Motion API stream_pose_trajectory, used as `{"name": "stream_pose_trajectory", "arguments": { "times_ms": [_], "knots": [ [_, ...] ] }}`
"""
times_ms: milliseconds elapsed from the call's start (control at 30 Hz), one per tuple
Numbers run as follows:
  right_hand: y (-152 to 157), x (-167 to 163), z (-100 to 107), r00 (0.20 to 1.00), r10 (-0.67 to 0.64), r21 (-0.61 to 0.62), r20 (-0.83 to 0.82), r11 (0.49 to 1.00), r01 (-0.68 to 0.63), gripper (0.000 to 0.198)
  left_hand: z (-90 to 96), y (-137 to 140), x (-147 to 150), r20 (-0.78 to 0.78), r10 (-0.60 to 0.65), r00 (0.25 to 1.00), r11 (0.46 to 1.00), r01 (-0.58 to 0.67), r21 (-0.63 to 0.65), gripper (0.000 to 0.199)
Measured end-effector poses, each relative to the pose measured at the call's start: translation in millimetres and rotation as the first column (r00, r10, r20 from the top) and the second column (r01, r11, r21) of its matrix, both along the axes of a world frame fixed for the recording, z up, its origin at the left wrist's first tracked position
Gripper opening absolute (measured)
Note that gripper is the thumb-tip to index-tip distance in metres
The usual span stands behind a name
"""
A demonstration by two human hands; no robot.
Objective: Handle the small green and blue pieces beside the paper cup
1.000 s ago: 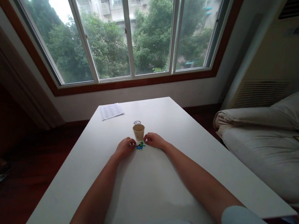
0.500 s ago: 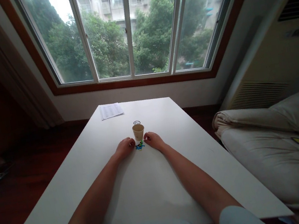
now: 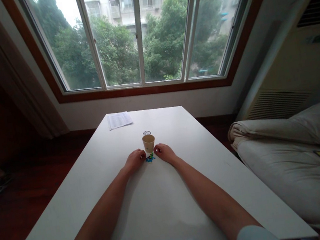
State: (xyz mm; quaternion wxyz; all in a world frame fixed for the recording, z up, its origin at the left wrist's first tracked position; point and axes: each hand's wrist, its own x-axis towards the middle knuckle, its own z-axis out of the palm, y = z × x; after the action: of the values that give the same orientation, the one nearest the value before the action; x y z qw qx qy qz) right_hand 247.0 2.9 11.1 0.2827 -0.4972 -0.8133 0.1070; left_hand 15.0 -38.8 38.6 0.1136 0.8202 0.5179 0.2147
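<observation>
A brown paper cup [image 3: 149,143] stands upright on the white table [image 3: 158,202]. Just in front of it lies a small cluster of blue, green and dark pieces [image 3: 150,158], too small to name. My left hand [image 3: 136,160] rests at the left of the pieces, fingers curled and pressed together at their edge. On the other side my right hand [image 3: 164,152] is closed in a pinch close to the cup's base and the green pieces. Whatever the fingertips of either hand hold, if anything, cannot be made out.
Behind the cup lies a small round clear object with a dark outline [image 3: 146,133]. Printed papers [image 3: 119,120] lie at the table's far left corner. A padded beige couch [image 3: 276,153] stands to the right, and a wide window [image 3: 137,38] is beyond the table.
The whole view has shifted slightly, so everything sits a little lower. My left hand has edged slightly toward the pieces; the right hand stays nearly in place.
</observation>
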Motion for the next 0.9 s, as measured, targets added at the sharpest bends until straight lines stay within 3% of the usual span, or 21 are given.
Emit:
{"name": "stream_pose_trajectory", "arguments": {
  "times_ms": [467, 633, 900],
  "knots": [
    [-0.4, -0.4, -1.6, 1.000, -0.007, 0.001, 0.010, 1.000, 0.007, 0.012, -10.6, 0.6, 2.5, 0.042, 0.032, 0.999, 0.997, -0.035, 0.074, 0.015],
    [-1.5, -0.7, 0.0, 0.999, -0.007, -0.001, 0.038, 1.000, 0.007, 0.012, -14.6, 1.9, 4.5, 0.032, 0.041, 0.999, 0.997, -0.043, 0.065, 0.025],
    [0.1, -1.4, -1.2, 0.997, -0.019, 0.002, 0.073, 1.000, 0.019, 0.012, -9.2, -1.4, 3.3, -0.003, 0.039, 0.999, 0.997, -0.039, 0.069, 0.015]
  ]
}}
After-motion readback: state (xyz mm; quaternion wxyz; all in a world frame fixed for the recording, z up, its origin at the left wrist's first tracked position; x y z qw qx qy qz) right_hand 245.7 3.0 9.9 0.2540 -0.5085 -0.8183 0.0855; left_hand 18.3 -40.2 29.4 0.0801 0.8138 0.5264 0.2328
